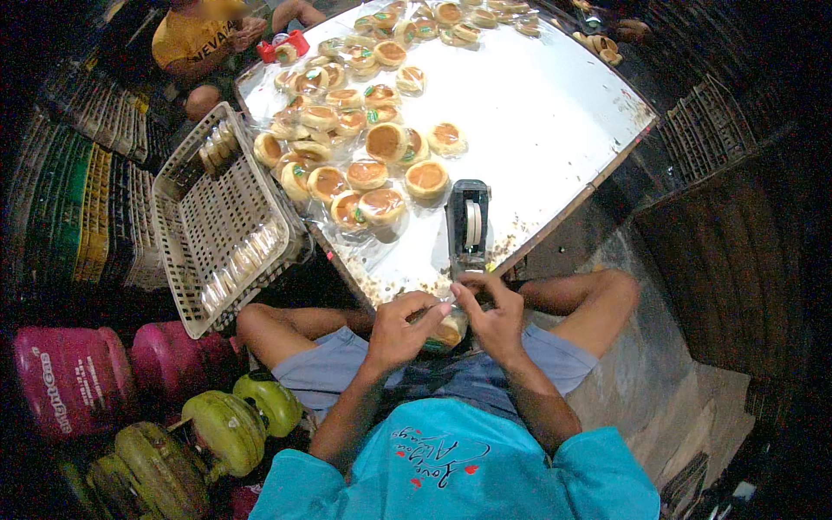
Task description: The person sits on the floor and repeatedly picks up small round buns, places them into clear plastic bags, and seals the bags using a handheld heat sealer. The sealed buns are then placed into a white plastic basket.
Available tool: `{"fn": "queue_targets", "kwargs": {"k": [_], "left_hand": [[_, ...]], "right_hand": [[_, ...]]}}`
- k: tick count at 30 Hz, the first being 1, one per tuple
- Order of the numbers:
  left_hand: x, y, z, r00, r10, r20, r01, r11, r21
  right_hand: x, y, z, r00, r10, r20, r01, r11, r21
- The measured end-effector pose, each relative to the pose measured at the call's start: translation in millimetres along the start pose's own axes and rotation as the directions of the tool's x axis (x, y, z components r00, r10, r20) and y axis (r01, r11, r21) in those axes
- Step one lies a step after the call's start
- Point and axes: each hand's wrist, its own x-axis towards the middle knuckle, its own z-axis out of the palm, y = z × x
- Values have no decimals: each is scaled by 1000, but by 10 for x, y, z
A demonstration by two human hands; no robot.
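Note:
My left hand (403, 328) pinches the gathered top of a clear plastic bag over my lap. A round bun (446, 333) with a browned top hangs inside that bag, partly covered by my fingers. On the other side, my right hand (494, 315) has its thumb and fingers closed at the bag's neck; whether a piece of tape is between them is too small to tell. Just beyond my right fingers stands a black tape dispenser (457, 250) at the table's near corner, holding a pale roll of tape (473, 222).
Many bagged buns (367, 174) cover the left and far parts of the white table (520, 130). A plastic crate (218, 198) with packed rows leans at the left. Gas cylinders (75, 377) stand below it. Across the table sits a person (201, 45) near a red tape dispenser (294, 44).

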Motion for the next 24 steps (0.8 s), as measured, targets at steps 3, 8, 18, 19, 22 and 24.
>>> {"fn": "queue_targets", "kwargs": {"k": [3, 8, 18, 19, 22, 24], "left_hand": [[-9, -65, 53, 998, 15, -60, -37, 926, -375], [33, -199, 75, 989, -109, 96, 135, 936, -324], [46, -182, 522, 937, -6, -349, -120, 933, -340], [54, -190, 518, 965, -68, -254, -57, 889, -455], [13, -203, 501, 953, -277, 119, 259, 552, -792], [6, -199, 497, 950, -271, 156, 246, 341, -908]], "right_hand": [[2, -36, -119, 958, -204, 203, 231, 966, -116], [-59, 70, -131, 987, -134, 93, 150, 970, -191], [-488, 331, 314, 918, 284, 278, -398, 676, 621], [-465, 340, 301, 889, 334, 313, -458, 629, 628], [-285, 406, 188, 950, 221, 221, -303, 823, 481], [-6, 525, 98, 974, 224, -24, -221, 972, 79]]}}
